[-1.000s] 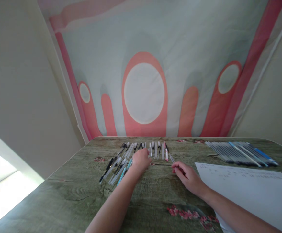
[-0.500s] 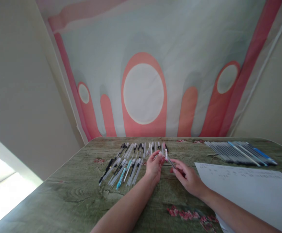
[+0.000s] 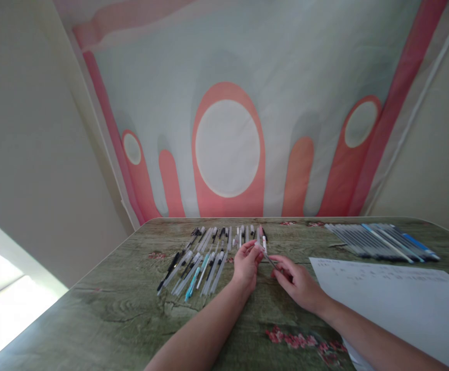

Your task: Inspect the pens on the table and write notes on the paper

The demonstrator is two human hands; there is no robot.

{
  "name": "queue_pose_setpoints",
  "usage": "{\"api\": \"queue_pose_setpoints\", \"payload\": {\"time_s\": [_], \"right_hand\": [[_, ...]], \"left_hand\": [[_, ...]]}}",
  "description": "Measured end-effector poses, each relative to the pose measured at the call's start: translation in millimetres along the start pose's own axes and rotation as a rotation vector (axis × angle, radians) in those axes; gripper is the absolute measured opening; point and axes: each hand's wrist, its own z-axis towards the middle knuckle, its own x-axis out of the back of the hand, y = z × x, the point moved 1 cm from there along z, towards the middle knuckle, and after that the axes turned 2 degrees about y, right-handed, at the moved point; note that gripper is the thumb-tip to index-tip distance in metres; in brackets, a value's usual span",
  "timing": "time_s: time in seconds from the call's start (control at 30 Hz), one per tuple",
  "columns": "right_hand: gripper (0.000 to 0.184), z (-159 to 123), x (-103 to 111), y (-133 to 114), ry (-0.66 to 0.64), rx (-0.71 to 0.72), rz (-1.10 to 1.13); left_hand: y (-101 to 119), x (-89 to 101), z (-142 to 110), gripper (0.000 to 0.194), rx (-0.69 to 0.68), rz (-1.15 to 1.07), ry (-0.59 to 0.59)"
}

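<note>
Above the middle of the table, my left hand (image 3: pixel 246 262) pinches a small whitish pen cap (image 3: pixel 259 246) between thumb and fingertips. My right hand (image 3: pixel 294 278) is closed on a slim grey pen (image 3: pixel 271 262), whose far end meets the cap at my left fingertips. Whether the pen's tip sits inside the cap, I cannot tell. Just beyond my fingers lies a white and pink pen (image 3: pixel 264 243). To the left of my left hand are loose clear pen parts (image 3: pixel 219 273) and a turquoise pen (image 3: pixel 192 283).
A back row of pen barrels, caps and dark refills (image 3: pixel 209 239) lies behind the nearer group. At the right, a row of grey and blue pens (image 3: pixel 379 242) lies side by side. A white sheet with writing (image 3: pixel 394 309) is under my right forearm.
My left hand has come from the pen parts to the right with the small cap. My right hand has raised the pen slightly, and pen and cap now meet.
</note>
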Motion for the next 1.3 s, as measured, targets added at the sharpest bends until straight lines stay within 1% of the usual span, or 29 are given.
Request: {"api": "queue_pose_setpoints", "payload": {"time_s": [0.13, 0.27, 0.37, 0.43, 0.5, 0.57, 0.7, 0.87, 1.0, 1.1, 1.2, 1.3], "right_hand": [[0.033, 1, -1, 2, -0.002, -0.023, 0.036], [0.03, 2, -2, 5, 0.024, -0.052, 0.087], [0.032, 2, -2, 5, 0.042, -0.071, 0.1], [0.034, 2, -2, 6, 0.053, -0.082, 0.111], [0.036, 3, -2, 6, 0.061, -0.088, 0.126], [0.036, 3, -1, 6, 0.066, -0.089, 0.144], [0.036, 3, 0, 6, 0.089, -0.078, 0.169], [0.033, 5, -1, 7, 0.081, -0.066, 0.182], [0.03, 5, -1, 11, 0.121, -0.095, 0.128], [0.029, 5, 2, 10, 0.144, -0.108, 0.05], [0.03, 4, 6, 6, 0.141, -0.084, -0.001], [0.031, 4, 7, 4, 0.171, -0.058, -0.028]], "left_hand": [[-3, 0.8, 0, 0.035, -0.045, 0.039, -0.049], [-7, 2.9, -1, 0.035, -0.086, 0.108, -0.098], [-7, 2.2, -3, 0.035, -0.108, 0.138, -0.121], [-6, 0.4, -4, 0.037, -0.099, 0.154, -0.123], [-4, -2.5, -7, 0.042, -0.075, 0.172, -0.144], [-4, -5.8, -11, 0.05, -0.05, 0.206, -0.192], [-6, -9.8, -17, 0.065, -0.048, 0.279, -0.273], [-9, -8.9, -14, 0.063, -0.095, 0.264, -0.25], [-8, -7.2, -9, 0.063, -0.157, 0.217, -0.196], [-5, -6.3, -7, 0.061, -0.153, 0.209, -0.173], [-3, -6.6, -8, 0.062, -0.127, 0.195, -0.238], [-2, -7.6, -10, 0.066, -0.113, 0.211, -0.318]]}}
